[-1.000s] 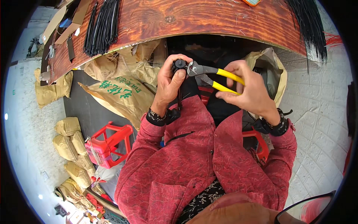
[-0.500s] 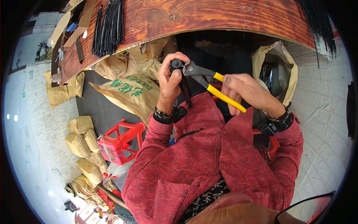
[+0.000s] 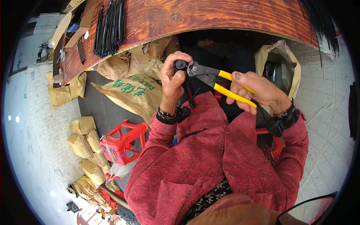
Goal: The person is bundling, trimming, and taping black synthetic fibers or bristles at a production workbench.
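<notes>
My left hand (image 3: 173, 78) is closed round a small black round-headed part (image 3: 180, 65), its knobbed end up between thumb and fingers. A dark length hangs below that part; what it is I cannot tell. My right hand (image 3: 258, 90) grips yellow-handled pincers (image 3: 204, 73), with the thumb on the upper handle and the fingers at the lower one. The pincers' dark jaws are at the right side of the black part, next to my left fingertips. Whether the jaws bite on it is too small to see.
Beyond my hands stands a brown wooden table (image 3: 210, 15) with bundles of black strands (image 3: 110, 30) at its left. An open paper sack (image 3: 296, 75) is at the right, a printed sack (image 3: 131, 90) at the left. A red plastic stool (image 3: 125, 140) and several stacked paper packages (image 3: 82, 125) lie further left.
The pincers and my right hand have shifted right, and the handles lie flatter. My left hand with the black part has moved slightly right.
</notes>
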